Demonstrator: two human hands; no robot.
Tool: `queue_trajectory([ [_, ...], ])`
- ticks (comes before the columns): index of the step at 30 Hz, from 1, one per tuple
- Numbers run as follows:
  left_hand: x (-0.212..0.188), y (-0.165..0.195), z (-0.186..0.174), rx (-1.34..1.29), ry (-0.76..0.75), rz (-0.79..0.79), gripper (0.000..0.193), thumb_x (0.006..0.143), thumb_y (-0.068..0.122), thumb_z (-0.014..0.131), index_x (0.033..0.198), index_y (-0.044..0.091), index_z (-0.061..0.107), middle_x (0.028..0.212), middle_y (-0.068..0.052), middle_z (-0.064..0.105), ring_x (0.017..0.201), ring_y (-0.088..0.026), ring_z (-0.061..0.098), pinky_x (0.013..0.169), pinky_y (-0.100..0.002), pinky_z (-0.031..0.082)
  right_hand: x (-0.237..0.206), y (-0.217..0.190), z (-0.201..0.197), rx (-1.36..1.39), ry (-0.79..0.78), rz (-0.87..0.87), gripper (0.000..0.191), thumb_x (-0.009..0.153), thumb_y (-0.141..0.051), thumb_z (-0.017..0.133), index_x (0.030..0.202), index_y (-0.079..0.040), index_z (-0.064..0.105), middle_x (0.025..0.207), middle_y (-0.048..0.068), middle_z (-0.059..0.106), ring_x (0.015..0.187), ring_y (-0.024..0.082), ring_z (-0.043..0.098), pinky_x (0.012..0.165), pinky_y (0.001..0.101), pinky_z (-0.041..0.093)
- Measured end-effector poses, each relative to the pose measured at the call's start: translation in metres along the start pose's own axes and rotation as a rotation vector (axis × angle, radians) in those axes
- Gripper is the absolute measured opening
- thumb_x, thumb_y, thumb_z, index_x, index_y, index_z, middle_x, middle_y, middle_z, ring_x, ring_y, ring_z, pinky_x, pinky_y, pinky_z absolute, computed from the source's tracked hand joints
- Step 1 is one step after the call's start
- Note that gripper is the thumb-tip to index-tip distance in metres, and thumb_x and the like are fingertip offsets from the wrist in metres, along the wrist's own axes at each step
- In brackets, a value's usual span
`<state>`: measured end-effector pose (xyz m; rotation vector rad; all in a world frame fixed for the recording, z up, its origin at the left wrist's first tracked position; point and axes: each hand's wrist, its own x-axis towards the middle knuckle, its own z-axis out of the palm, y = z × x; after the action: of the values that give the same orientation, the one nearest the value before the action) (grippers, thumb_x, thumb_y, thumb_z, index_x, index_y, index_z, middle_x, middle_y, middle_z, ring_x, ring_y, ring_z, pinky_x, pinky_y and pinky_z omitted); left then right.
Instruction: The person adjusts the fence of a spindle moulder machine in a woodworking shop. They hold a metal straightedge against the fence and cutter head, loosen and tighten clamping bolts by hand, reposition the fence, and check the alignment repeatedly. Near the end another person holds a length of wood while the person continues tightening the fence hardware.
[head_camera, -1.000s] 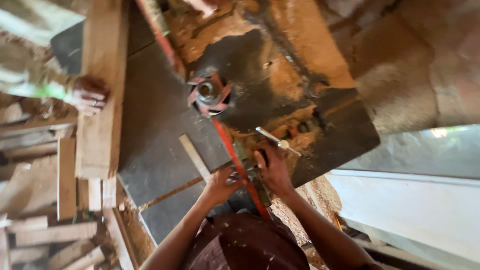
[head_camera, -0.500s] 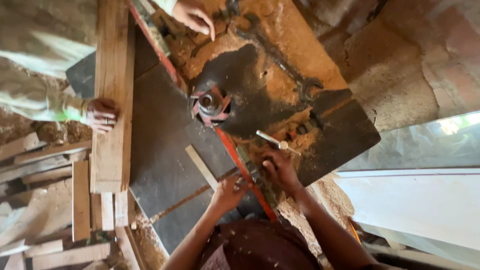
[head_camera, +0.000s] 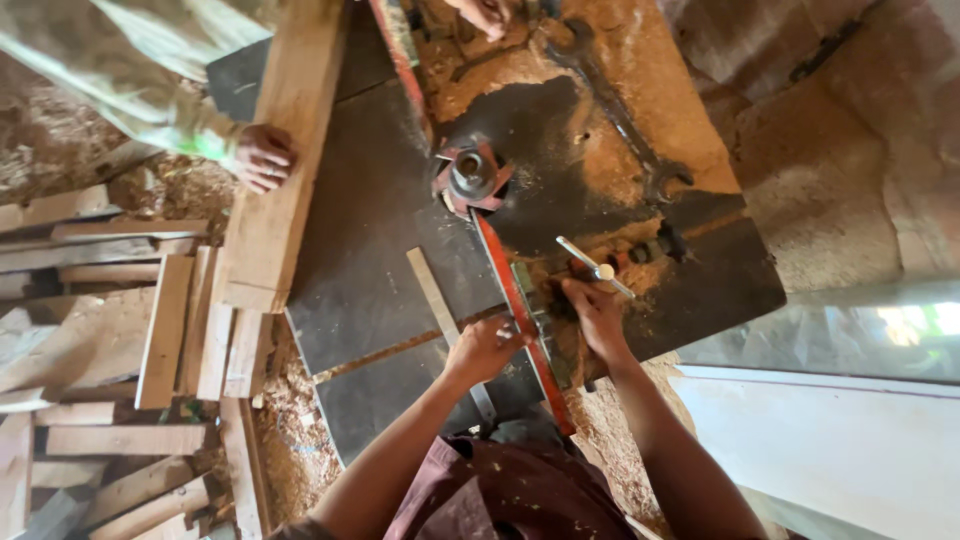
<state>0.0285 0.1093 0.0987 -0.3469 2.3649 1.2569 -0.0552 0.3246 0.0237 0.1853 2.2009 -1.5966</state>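
Red fence bar (head_camera: 520, 320), running diagonally across dark machine table (head_camera: 370, 260) from cutter head (head_camera: 472, 178) down toward the person's body. Left hand (head_camera: 487, 347) curled over the bar's near stretch, fingers bent and pressed against its left edge; full wrap around it cannot be told. Right hand (head_camera: 596, 318) just beside the bar on its right, fingers half closed and bearing down on the clamp fitting below a metal T-handle (head_camera: 596, 268); whether anything is truly gripped cannot be told. Flat steel ruler (head_camera: 440, 310) lying loose on the table, passing under the left wrist. Compared with half a second ago: both hands on much the same spots, a co-worker's hand (head_camera: 262, 157) resting on the long plank (head_camera: 285, 150) as before, another hand at the top edge (head_camera: 487, 14) now mostly cut off by the frame. Sawdust (head_camera: 620, 120) heaped over the table's far right part. Bare table surface between plank and bar, open for sliding. Offcuts (head_camera: 150, 330) stacked close beyond the table's left edge; pale sheet (head_camera: 830, 450) near the right corner.
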Motion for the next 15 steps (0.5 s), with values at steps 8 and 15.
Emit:
queue_trajectory([
  [8,0.007,-0.003,-0.001,0.041,0.003,-0.034,0.055,0.086,0.056,0.072,0.117,0.011,0.07,0.111,-0.012,0.076,0.097,-0.031,0.075,0.082,-0.046,0.057,0.005,-0.007,0.024,-0.045,0.061,0.074,0.059,0.102,-0.054,0.051,0.128,-0.005,0.071,0.121,0.015,0.071,0.112,0.025,0.065,0.099,0.0383,0.046],
  [15,0.01,-0.01,-0.001,-0.078,-0.039,0.039,0.056,0.085,0.055,0.075,0.113,0.007,0.072,0.106,-0.012,0.078,0.097,-0.029,0.076,0.082,-0.043,0.058,-0.009,-0.032,-0.003,-0.113,-0.059,0.298,0.067,0.098,-0.062,0.046,0.135,-0.009,0.065,0.137,0.009,0.063,0.125,0.023,0.056,0.106,0.0387,0.038],
])
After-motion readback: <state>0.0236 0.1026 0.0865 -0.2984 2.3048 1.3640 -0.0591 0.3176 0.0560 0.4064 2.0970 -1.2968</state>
